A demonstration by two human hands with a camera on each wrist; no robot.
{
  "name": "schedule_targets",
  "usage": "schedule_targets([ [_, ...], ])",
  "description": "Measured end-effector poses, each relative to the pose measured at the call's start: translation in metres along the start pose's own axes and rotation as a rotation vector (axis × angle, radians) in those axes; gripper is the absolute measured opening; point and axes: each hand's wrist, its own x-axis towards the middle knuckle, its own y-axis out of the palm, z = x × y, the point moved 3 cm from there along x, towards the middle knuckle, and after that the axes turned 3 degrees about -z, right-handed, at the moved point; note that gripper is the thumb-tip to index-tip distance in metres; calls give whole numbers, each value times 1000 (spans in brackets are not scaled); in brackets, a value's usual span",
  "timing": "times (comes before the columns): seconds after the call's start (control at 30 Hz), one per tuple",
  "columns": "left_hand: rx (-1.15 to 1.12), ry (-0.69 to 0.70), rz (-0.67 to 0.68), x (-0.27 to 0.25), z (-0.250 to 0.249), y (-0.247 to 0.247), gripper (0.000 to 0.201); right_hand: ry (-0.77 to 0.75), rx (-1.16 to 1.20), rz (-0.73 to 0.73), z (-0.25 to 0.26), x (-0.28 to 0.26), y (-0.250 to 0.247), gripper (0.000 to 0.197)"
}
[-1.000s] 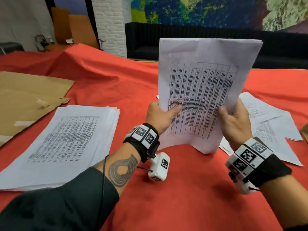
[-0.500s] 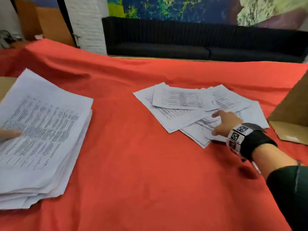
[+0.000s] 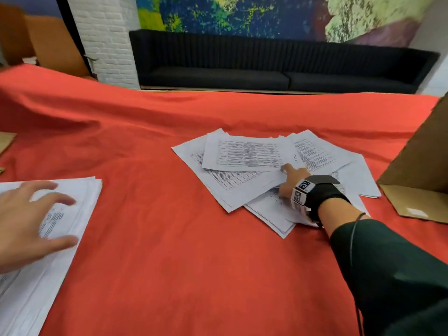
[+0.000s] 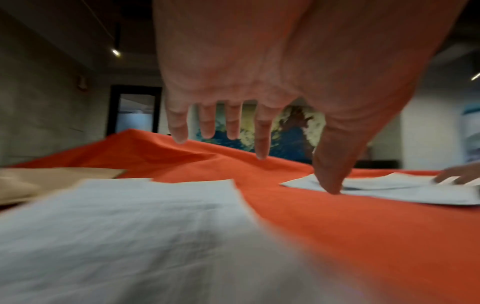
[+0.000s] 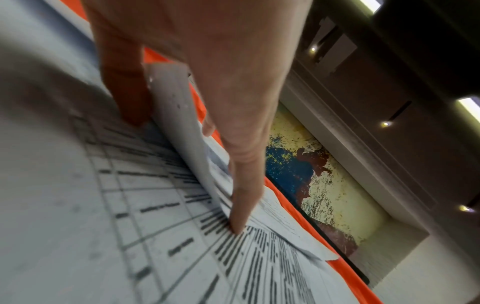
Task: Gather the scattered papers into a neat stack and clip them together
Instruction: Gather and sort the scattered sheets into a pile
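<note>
Half a second ago only a fingertip of the left hand (image 3: pixel 26 224) showed on the thick stack of white printed sheets (image 3: pixel 72 209); now the whole hand hovers over that stack at the left edge of the red cloth-covered table (image 3: pixel 150 275), fingers spread and straight, gripping nothing. The right hand (image 3: pixel 289 183) remains on the scattered pile of white printed papers (image 3: pixel 242 154) at centre-right, where it lay before; the right wrist view shows its forefinger (image 5: pixel 244 201) pressing on one sheet while the thumb (image 5: pixel 124 90) rests on the sheet below, a lifted paper edge between them. The stack runs off the frame's left and bottom, and the left wrist view blurs it heavily. How many sheets the pile holds cannot be told. A brown cardboard box (image 3: pixel 417 166) stands just right of the pile, cut off at the frame edge; a long black sofa (image 3: pixel 278 66) and a colourful wall painting (image 3: pixel 242 15) lie beyond the table.
</note>
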Motion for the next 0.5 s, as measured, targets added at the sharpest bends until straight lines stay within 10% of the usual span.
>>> schedule_targets([
  [0.27,20,218,447,52,-237,45,108,-149,-197,-112,16,-28,-13,23],
  [0.5,-27,101,9,56,-300,64,138,-380,-247,-50,52,-109,1,29],
])
